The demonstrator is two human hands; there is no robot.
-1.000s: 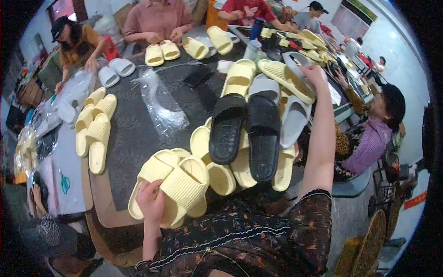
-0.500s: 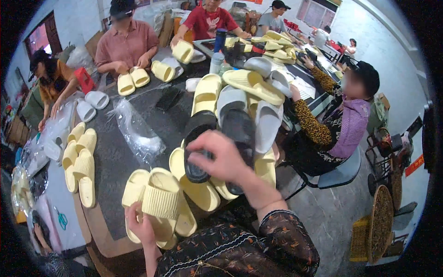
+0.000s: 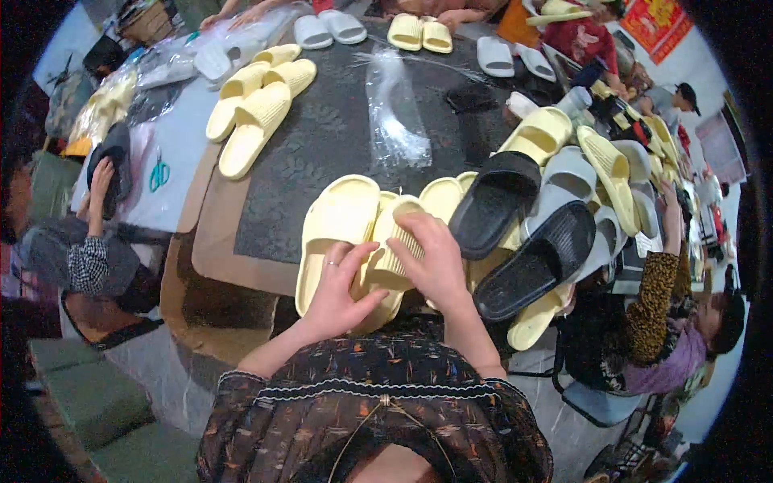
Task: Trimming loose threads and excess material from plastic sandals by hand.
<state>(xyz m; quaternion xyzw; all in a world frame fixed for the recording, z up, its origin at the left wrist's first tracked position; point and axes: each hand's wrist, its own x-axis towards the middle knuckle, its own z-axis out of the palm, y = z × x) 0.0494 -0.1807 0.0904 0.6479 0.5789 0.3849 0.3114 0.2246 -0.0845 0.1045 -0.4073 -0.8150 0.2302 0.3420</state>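
Note:
Several pale-yellow slippers with ribbed straps lie at the near edge of the table in front of me. My left hand [image 3: 342, 294], with a ring on one finger, grips between the leftmost yellow slipper [image 3: 342, 205] and the one beside it, thumb spread toward me. Over the ribbed strap of that neighbouring yellow slipper [image 3: 388, 256] my right hand [image 3: 439, 262] curls its fingers and thumb; its underside is hidden. To the right, a black slipper [image 3: 495, 205] and a second black slipper [image 3: 539, 266] rest on a pile of grey and yellow ones.
Clear plastic bags [image 3: 394, 117] lie mid-table. Left of them is a stack of yellow slippers [image 3: 258, 121]. Green-handled scissors [image 3: 159, 175] lie on the left-hand table. Co-workers sit around; one in leopard-print sleeves [image 3: 656, 306] is at right, another person's hand [image 3: 101, 185] holds a dark slipper.
My right hand has left the black slippers and come to the yellow slippers beside my left hand. The view has swung to the right and downward.

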